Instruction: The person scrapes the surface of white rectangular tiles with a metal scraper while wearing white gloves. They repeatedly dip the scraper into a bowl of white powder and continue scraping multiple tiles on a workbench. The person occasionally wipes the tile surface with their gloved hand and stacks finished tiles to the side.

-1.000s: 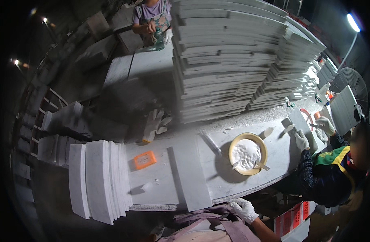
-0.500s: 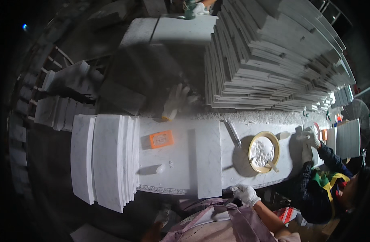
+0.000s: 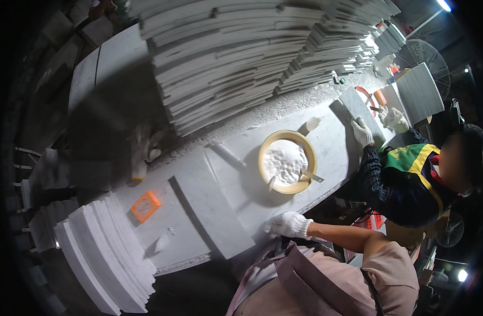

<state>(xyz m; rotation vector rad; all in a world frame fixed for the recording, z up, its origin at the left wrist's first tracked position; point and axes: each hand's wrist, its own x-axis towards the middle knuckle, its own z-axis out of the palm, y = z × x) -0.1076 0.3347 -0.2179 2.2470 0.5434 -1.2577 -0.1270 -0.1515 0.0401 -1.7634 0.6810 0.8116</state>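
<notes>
The right hand (image 3: 289, 225) is held curled at the near edge of the table (image 3: 328, 158); whether anything is gripped cannot be told. The left hand's grip is hidden. The slab (image 3: 212, 203) is laid across the table, just left of the right hand. A bowl (image 3: 290, 190) is set to the slab's right, an orange block (image 3: 146, 206) to its left.

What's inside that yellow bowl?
The yellow bowl holds lumpy white material, with a flat tool and a pale piece at its edge. The bottom is covered, so anything buried there can't be seen.
</notes>
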